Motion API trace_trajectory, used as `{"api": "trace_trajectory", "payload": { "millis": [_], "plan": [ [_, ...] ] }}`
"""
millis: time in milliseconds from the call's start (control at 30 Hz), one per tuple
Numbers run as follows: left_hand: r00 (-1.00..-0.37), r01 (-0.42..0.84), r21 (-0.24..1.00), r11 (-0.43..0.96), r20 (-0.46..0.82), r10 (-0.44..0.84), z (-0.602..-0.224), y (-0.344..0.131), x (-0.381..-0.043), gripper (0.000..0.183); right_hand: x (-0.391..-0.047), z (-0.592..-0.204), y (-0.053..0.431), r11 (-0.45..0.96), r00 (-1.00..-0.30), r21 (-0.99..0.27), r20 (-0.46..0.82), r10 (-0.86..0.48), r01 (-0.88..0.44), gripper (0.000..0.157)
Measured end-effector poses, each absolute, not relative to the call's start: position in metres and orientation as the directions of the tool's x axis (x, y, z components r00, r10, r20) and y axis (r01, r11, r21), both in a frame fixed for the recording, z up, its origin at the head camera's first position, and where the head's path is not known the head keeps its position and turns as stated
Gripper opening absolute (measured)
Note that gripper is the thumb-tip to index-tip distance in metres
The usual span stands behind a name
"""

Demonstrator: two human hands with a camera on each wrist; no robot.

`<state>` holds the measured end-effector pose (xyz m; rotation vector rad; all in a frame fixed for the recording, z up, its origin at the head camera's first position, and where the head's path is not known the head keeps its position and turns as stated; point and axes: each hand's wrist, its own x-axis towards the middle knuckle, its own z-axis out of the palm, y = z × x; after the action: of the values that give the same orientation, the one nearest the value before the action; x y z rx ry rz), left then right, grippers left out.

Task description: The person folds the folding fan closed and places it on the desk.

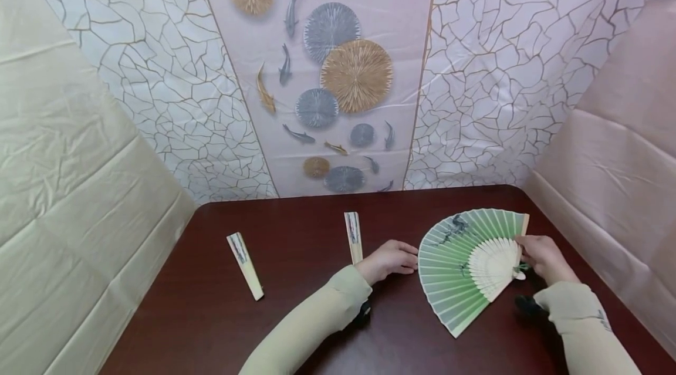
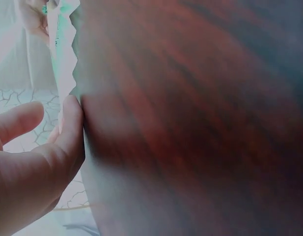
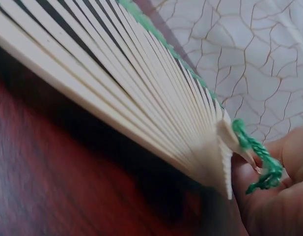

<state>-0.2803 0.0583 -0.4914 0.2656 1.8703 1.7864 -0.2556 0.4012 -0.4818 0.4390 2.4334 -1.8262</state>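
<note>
A green folding fan (image 1: pixel 449 257) with a dark printed pattern is spread wide on the right side of the table. At its right outer stick, close to the pivot, my right hand (image 1: pixel 546 257) pinches it. Pale ribs (image 3: pixel 156 93) and a twisted green cord (image 3: pixel 261 169) beside that hand show in the right wrist view. With fingers nearly straight, my left hand (image 1: pixel 388 260) reaches the fan's left edge. In the left wrist view its fingertips meet the zigzag rim of the fan (image 2: pixel 67 54), and the thumb stands apart.
Two folded fans lie on the dark red table (image 1: pixel 179 304): one folded fan (image 1: pixel 246 266) at the left, another folded fan (image 1: pixel 353 237) just behind my left wrist. Patterned cloth (image 1: pixel 338 146) hangs at the back, and plain pale cloth (image 1: pixel 628 187) borders the right side.
</note>
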Motion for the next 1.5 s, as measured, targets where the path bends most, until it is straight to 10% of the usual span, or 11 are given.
{"api": "trace_trajectory", "payload": {
  "millis": [333, 1500],
  "plan": [
    [-0.876, -0.252, 0.968, 0.014, -0.234, 0.422, -0.484, 0.055, -0.29, 0.025, -0.262, -0.463, 0.383, 0.012, -0.942, -0.979, -0.194, 0.273, 0.206, 0.022],
    [-0.91, -0.193, 0.914, -0.357, -0.03, 0.413, -0.407, 0.029, -0.293, 0.026, -0.246, -0.36, 0.316, -0.681, -0.964, -0.708, 0.002, 0.266, -0.189, 0.018]
  ]
}}
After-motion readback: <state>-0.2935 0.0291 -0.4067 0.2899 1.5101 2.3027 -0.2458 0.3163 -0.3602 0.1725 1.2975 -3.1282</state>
